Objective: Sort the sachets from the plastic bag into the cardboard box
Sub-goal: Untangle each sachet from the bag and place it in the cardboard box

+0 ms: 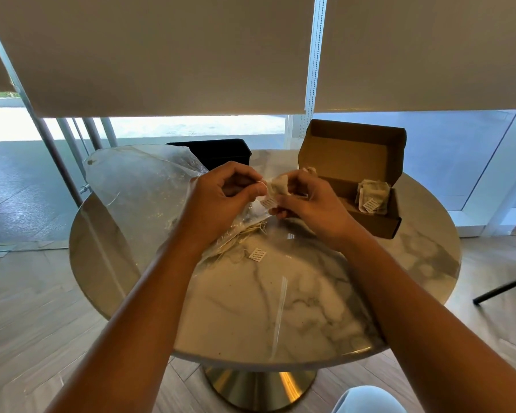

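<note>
Two hands meet above the marble tabletop [280, 308]. Right hand [307, 204] grips a sachet [279, 186]; left hand [221, 198] pinches its string between thumb and finger. Plastic bag [140, 186] lies left, holding further sachets. Cardboard box [367, 186] stands open at right, several sachets inside.

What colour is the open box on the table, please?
Plain brown cardboard box, seen best in the head view.
</note>
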Demonstrator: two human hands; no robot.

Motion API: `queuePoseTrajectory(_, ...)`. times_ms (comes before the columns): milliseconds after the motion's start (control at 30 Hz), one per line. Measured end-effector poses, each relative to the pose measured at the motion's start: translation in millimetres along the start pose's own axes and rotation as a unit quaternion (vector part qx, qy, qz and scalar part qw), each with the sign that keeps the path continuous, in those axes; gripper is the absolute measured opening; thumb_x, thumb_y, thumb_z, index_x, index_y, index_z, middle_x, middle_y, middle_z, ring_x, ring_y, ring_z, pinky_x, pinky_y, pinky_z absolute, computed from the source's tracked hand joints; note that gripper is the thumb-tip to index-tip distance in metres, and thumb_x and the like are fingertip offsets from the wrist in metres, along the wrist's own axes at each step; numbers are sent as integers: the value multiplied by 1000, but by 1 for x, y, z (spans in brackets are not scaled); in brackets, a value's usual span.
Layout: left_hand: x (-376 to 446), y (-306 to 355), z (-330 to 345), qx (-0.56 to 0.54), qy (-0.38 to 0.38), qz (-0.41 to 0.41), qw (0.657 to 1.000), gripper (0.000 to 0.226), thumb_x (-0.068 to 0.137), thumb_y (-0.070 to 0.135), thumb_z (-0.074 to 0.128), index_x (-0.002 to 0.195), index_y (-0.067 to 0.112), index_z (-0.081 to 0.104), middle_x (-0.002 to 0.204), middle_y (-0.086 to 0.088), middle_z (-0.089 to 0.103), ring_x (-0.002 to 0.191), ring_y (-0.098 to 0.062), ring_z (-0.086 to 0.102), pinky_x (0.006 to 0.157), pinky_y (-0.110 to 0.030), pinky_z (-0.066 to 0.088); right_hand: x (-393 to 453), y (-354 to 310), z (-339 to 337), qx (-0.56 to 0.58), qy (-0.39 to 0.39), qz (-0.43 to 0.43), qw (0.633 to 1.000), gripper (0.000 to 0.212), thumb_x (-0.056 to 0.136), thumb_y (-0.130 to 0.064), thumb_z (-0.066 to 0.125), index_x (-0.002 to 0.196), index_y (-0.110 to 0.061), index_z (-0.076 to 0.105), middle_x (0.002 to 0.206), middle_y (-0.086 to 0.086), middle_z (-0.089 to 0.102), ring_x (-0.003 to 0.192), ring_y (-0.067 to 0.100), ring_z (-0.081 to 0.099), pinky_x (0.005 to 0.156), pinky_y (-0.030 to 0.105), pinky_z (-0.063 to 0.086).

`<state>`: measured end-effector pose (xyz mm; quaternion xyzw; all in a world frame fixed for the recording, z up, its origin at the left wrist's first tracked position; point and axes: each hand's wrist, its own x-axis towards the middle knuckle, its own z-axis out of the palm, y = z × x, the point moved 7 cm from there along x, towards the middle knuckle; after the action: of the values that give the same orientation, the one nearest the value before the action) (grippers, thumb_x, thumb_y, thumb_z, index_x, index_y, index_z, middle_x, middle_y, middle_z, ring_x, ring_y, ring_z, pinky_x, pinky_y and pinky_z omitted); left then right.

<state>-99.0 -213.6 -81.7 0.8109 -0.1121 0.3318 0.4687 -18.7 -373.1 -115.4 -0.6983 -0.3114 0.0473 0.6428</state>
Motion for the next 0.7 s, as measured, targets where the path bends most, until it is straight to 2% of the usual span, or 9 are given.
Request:
queuePoseTrajectory(100,1,-1,-1,-11,3,-5,1000,22,85,17,80,105,15,72,97,5,76,93,-10,73,87,-35,60,-1,0,6,9,-24,8,1000,21,96,0,65,115,-9,63,105,13,72,83,24,76,75,29,62)
queuePoseTrajectory(233,0,0,0,1,7,0,1000,21,85,18,79,105,15,72,96,9,76,92,-5,73,86,-27,59,-1,2,8,34,-43,15,998,21,97,-4,64,118,-10,64,102,13,75,87,27,76,81,35,63)
queuePoseTrajectory(467,1,0,-3,37,27,15,999,21,85,21,79,104,15,72,96,12,74,90,1,71,80,-15,56,1,11,10,109,-62,58,990,24,105,-6,50,121,-12,67,117,15,72,106,34,72,93,42,59)
queuePoseTrajectory(567,1,0,-4,35,30,10,999,21,85,19,80,104,14,72,96,9,75,90,0,71,80,-16,56,2,12,10,91,-64,54,992,26,98,-6,64,123,-13,67,118,16,72,111,34,71,97,49,58)
queuePoseTrajectory(700,1,0,-1,36,22,11,999,21,85,19,79,104,13,72,95,8,75,89,0,71,79,-15,56,-2,7,13,45,-73,35,996,40,85,-7,80,122,-13,66,110,11,76,103,30,74,92,43,61)
